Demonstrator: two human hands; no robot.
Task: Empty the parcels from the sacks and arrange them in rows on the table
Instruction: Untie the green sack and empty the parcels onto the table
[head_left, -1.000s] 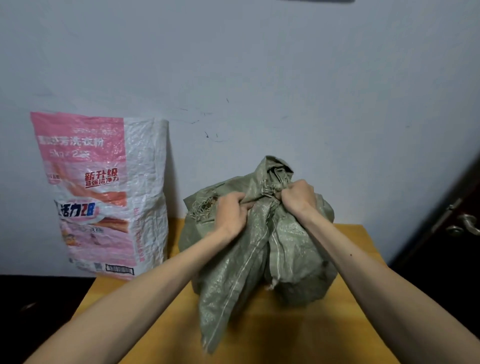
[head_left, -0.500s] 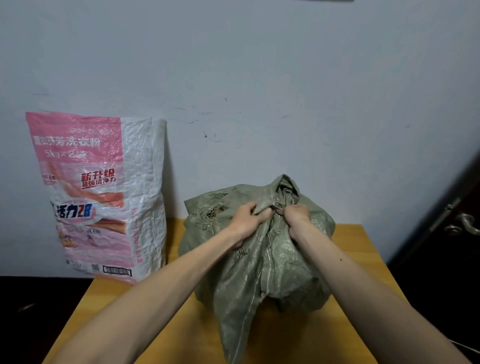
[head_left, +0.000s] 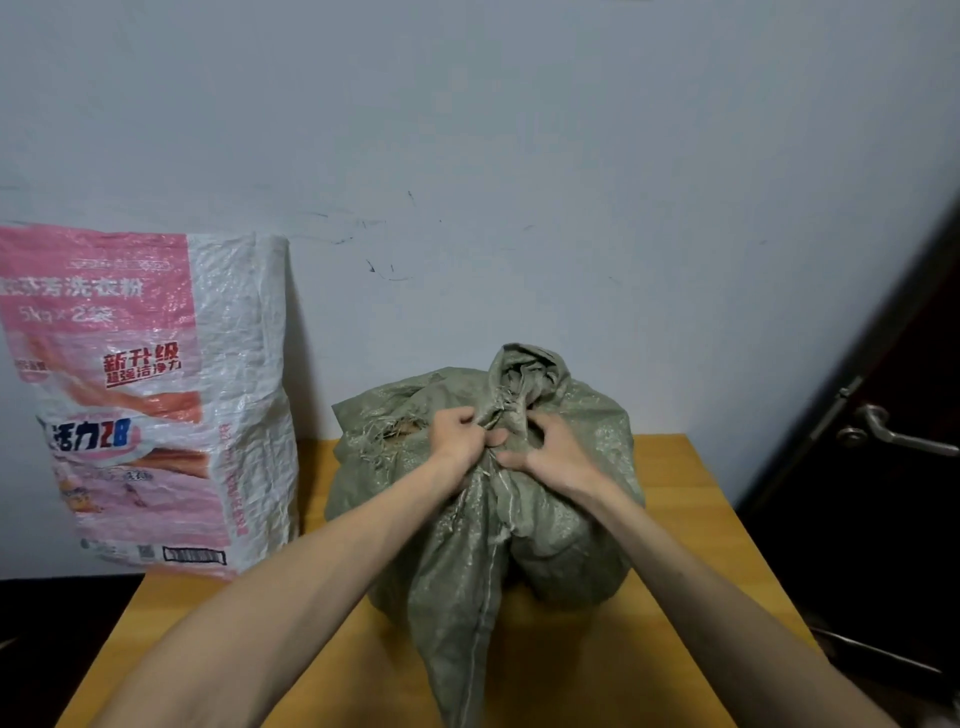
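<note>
A bulging grey-green woven sack (head_left: 582, 530) sits in the middle of the wooden table (head_left: 701, 545), its neck bunched and knotted at the top. My left hand (head_left: 457, 441) grips the gathered fabric on the left of the knot. My right hand (head_left: 550, 457) lies on the right of the knot with thumb and fingers curled into the fabric. A frayed hole beside my left hand shows something brown inside. A long flap of the sack hangs toward me. A pink and white printed woven sack (head_left: 156, 405) stands upright at the table's far left against the wall. No parcels lie out in view.
A pale wall rises right behind the table. A dark door with a metal lever handle (head_left: 893, 434) is on the right, close to the table's right edge. The floor on both sides is dark.
The green sack's top has sunk lower and the sack has settled wider. Both hands have come together at the knot, and my right hand's fingers have loosened around it.
</note>
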